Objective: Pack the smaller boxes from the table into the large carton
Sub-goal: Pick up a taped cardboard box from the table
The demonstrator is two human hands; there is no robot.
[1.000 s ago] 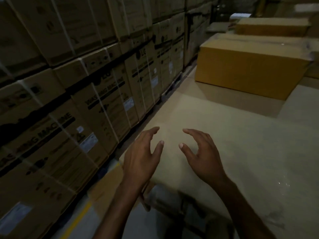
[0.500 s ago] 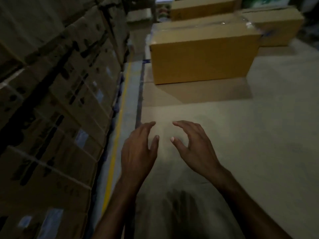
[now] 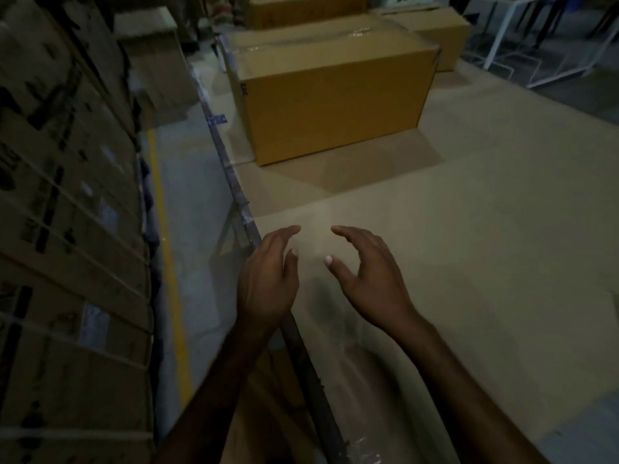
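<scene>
The room is dim. Both hands hang over the near end of the table (image 3: 485, 229), a long surface covered in plain cardboard sheeting, and neither holds anything. The left hand (image 3: 268, 279) sits right over the table's left edge, fingers loosely curled and spread, thumb pointing inward. The right hand (image 3: 371, 279) is just beside it, further in over the table, fingers arched like a claw, thumb reaching toward the left one; a gap stays between the two thumbs. I cannot tell whether either palm touches the surface.

Further along the table, well apart from the hands, stands a large carton (image 3: 335, 105), yellowish brown, its top flaps closed and taped over with clear tape. Behind it on the table lies another brown box (image 3: 438, 31), partly hidden by the carton. Left of the table runs a strip of grey floor with a yellow line (image 3: 167, 262), and beyond that a wall of stacked boxes (image 3: 67, 229), strapped with pale bands.
</scene>
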